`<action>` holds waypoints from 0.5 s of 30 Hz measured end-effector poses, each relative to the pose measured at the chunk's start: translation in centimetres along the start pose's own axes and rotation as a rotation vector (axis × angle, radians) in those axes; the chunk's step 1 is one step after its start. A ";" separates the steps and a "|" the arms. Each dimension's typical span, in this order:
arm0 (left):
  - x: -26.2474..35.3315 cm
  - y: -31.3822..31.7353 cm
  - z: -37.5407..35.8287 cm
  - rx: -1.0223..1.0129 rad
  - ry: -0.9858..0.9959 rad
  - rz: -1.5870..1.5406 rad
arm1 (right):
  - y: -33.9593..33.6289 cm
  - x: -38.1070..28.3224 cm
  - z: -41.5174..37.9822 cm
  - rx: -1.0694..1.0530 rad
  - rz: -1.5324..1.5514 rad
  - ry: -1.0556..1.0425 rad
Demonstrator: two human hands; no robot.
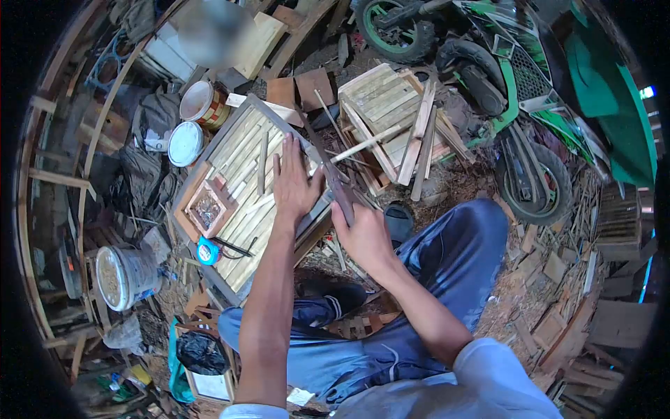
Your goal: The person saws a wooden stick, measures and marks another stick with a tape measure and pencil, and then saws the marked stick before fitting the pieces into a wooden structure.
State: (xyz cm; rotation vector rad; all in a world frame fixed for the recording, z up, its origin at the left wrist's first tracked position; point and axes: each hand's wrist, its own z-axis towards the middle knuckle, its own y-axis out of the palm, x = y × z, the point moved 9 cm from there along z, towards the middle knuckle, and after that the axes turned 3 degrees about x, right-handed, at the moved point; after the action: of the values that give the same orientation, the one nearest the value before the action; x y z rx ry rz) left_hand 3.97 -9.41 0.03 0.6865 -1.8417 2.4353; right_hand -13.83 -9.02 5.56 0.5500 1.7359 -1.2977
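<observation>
My left hand [294,183] lies flat on a slatted wooden work table [246,150], fingers stretched and thumb spread, near its right edge. My right hand [366,236] is wrapped round the near end of a long, dark handsaw [323,150]. Its narrow blade slants away up-left, past my left fingertips. A thin pale wooden strip [373,143] runs from beside the saw toward the right, overlapping the blade's line in this view. On the slats left of my hand lie a thin wooden stick [263,164] and a small square wooden box [206,209] with small bits inside.
A blue-lidded container [207,251] with a black cord sits on the table's near side. Beyond the saw stands a slatted wooden crate [380,98] with loose sticks. Buckets [125,276] stand at left, a green motorcycle [513,91] at right. Wood scraps cover the ground.
</observation>
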 end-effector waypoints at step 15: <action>0.0 -0.9 0.6 0.000 -0.063 -0.001 | -0.4 1.2 -1.7 -0.047 0.163 -0.099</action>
State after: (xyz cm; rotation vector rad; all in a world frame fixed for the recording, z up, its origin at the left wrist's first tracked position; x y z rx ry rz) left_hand 4.38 -9.71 0.96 0.7719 -1.8627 2.4405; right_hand -15.43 -7.77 4.91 0.5782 1.6011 -1.1478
